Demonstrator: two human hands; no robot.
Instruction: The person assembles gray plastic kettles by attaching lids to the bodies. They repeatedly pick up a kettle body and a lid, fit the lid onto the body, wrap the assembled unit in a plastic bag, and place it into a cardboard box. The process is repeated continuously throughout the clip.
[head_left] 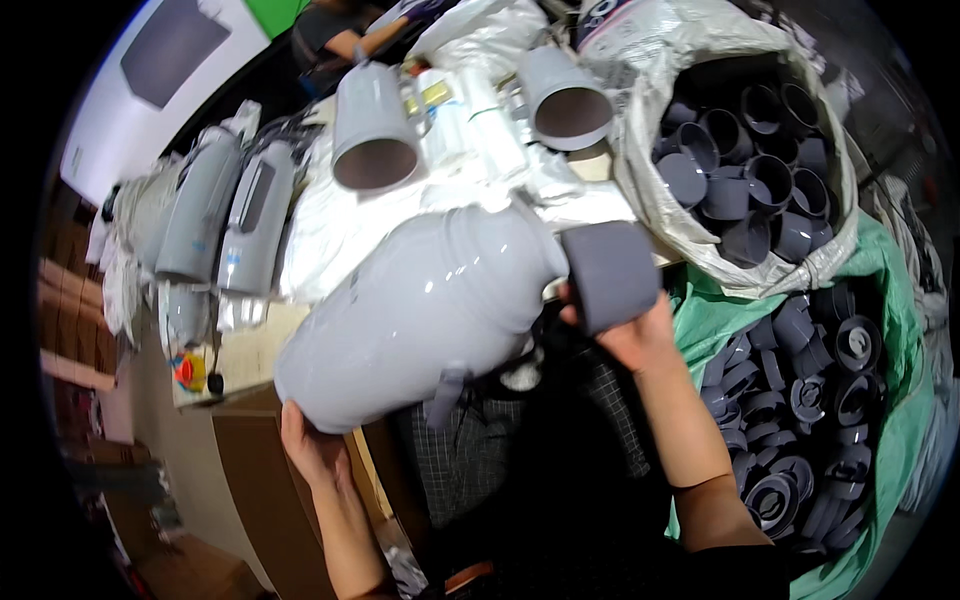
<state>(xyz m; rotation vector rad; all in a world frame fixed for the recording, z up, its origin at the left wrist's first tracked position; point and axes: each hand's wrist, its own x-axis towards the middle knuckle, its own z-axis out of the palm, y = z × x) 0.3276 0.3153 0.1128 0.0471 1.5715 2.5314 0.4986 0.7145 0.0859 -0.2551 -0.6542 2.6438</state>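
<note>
Grey fills each curled grip: left hand (pixel 317 450) holds one flask (pixel 415 315), right hand (pixel 642 335) one cup (pixel 610 272).

Pale surface (pixel 262 347) pictured with bare board exposed at near left corner. Middle covered by crumpled white plastic sheeting (pixel 318 245). Toward far side, two hollow grey shells (pixel 372 110) set apart, open ends turned toward camera. Between them, white wrapped packets (pixel 490 125) bunched together. At left, two slimmer grey casings (pixel 200 205) laid side by side, one fitted with dark panel (pixel 253 197). Near left edge, small red-and-yellow object (pixel 188 372) placed just beside small black item (pixel 215 383).
</note>
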